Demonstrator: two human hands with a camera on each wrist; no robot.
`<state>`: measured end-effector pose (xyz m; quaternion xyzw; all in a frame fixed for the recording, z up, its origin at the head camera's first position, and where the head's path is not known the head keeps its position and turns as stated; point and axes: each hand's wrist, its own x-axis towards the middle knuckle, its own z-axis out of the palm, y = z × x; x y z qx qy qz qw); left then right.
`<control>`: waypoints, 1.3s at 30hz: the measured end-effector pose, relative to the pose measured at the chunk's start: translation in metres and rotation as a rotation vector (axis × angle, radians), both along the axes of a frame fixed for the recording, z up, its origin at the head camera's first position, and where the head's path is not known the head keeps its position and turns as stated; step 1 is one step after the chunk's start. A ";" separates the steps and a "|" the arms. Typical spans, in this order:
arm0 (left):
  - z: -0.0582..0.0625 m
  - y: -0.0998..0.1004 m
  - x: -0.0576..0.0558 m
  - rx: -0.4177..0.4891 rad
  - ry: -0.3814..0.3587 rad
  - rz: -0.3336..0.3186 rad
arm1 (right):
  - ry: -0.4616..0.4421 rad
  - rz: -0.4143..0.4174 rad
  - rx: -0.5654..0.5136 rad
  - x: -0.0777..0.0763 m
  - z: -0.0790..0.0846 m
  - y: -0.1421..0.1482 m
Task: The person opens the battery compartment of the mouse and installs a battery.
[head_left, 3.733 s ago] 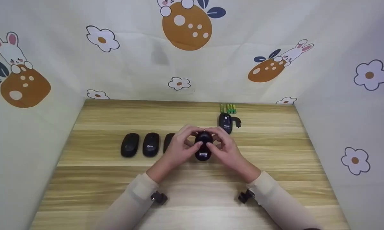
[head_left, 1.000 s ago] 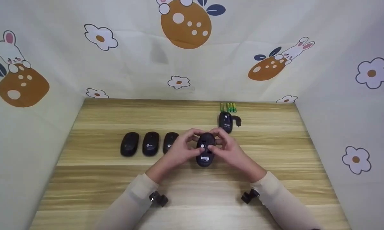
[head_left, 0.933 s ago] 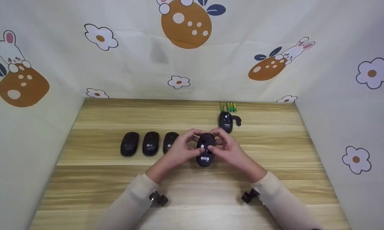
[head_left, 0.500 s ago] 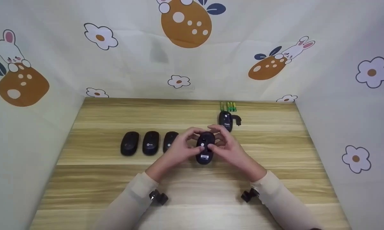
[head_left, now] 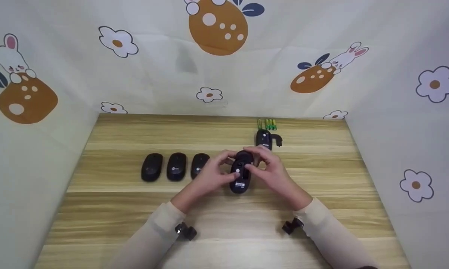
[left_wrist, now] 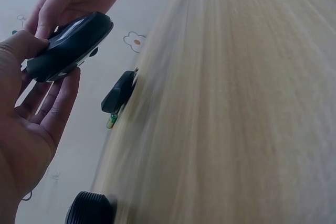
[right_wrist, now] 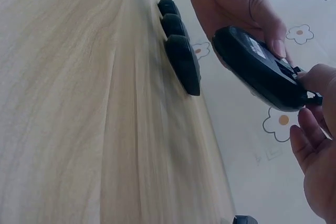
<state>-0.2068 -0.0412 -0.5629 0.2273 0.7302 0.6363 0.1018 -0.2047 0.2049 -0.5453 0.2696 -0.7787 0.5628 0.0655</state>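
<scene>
A black computer mouse (head_left: pixel 239 185) is held underside up above the table, its white label facing the head camera. My left hand (head_left: pixel 211 175) grips its left side, thumb on the underside and fingers beneath. At the far end my right hand (head_left: pixel 272 175) pinches a dark battery cover (right_wrist: pixel 314 98), which sticks out past the mouse's end in the right wrist view. A dark open slot shows in the underside by my right thumb. Behind the hands lies a second mouse (head_left: pixel 263 138), underside up, with its hook-shaped cover (head_left: pixel 277 140) beside it.
Three black mice stand in a row on the left: an outer mouse (head_left: pixel 152 167), a middle mouse (head_left: pixel 176 167) and an inner mouse (head_left: pixel 199 164) partly behind my left hand. Several green batteries (head_left: pixel 270 124) lie near the table's back edge. Patterned cloth walls (head_left: pixel 153 82) enclose the table.
My right thumb and fingers have shifted toward the mouse's far end, and the cover now stands away from the body there. The left hand has kept its grip.
</scene>
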 end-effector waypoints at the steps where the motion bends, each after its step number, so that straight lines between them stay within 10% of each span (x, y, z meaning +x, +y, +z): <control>1: -0.001 0.000 0.000 0.001 -0.001 -0.003 | -0.016 -0.009 -0.007 0.000 0.000 0.000; 18: -0.003 0.001 -0.001 -0.014 0.004 -0.011 | -0.161 0.021 -0.160 -0.012 0.003 0.022; 39: -0.005 0.003 -0.003 0.000 -0.031 -0.014 | -0.263 -0.145 0.071 -0.065 0.001 0.109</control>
